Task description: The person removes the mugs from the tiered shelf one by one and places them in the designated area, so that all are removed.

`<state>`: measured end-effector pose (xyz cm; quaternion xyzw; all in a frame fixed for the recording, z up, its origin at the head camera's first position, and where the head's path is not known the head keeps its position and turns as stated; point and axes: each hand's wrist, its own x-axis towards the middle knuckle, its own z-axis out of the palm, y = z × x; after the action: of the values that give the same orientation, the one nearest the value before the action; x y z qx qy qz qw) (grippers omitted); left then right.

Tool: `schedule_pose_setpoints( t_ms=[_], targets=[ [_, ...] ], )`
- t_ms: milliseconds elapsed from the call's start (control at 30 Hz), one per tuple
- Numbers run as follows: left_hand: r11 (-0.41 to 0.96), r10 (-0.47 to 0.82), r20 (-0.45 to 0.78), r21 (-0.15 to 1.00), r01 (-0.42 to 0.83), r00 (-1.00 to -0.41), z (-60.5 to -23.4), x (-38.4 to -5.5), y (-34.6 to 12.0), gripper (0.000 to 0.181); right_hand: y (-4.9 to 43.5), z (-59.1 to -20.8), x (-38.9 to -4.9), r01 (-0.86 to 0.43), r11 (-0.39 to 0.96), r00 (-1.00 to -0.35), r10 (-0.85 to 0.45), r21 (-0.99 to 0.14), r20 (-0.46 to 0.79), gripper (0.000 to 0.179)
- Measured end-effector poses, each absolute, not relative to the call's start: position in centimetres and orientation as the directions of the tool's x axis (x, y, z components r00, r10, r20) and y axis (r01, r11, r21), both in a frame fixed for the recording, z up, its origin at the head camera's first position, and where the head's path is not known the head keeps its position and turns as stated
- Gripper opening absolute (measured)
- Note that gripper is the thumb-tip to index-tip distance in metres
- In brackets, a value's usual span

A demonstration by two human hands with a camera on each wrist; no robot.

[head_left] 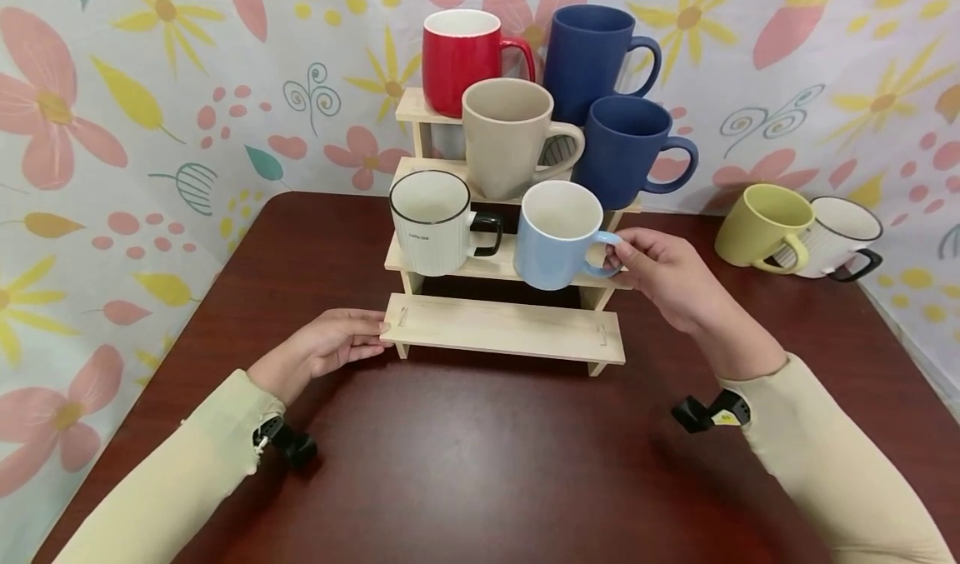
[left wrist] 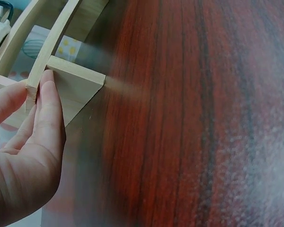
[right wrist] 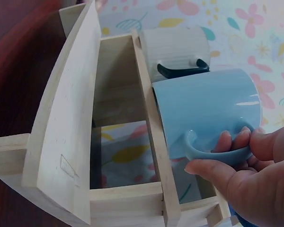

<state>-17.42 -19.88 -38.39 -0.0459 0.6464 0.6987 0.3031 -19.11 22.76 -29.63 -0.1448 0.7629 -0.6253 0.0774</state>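
A light blue mug (head_left: 553, 243) is at the right of the second step from the bottom of a tiered wooden rack (head_left: 502, 326). My right hand (head_left: 667, 279) grips its handle, with fingers through the loop in the right wrist view (right wrist: 255, 182). At the lowest step's left end, my left hand (head_left: 330, 346) pinches the board's edge between thumb and fingers, as the left wrist view also shows (left wrist: 33, 137). On the blue mug's step, to its left, stands a white ribbed mug (head_left: 431, 235) with a black handle.
Higher on the rack are a beige mug (head_left: 498, 147), a red mug (head_left: 459, 60) and two dark blue mugs, one tall (head_left: 585, 60), one shorter (head_left: 618, 152). A yellow-green mug (head_left: 757, 231) and another white mug (head_left: 840, 231) stand at the table's back right, before a floral cloth (head_left: 247, 131).
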Motion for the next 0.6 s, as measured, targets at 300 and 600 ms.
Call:
schedule_pose_setpoints(
  t_ms=[300, 600],
  targets=[
    [0.019, 0.365, -0.463, 0.871, -0.49, -0.808, -38.5, -17.3, -20.1, 0.059, 24.9, -30.0, -17.3, -0.15, -0.044, -0.917, -0.366, -0.988, 0.155, 0.021],
    [0.015, 0.369, -0.453, 0.876, -0.482, -0.812, -38.8, -17.5, -20.0, 0.059, 28.8, -30.9, -15.5, -0.206, -0.2, -0.902, -0.341, -0.958, 0.265, 0.033]
  ],
)
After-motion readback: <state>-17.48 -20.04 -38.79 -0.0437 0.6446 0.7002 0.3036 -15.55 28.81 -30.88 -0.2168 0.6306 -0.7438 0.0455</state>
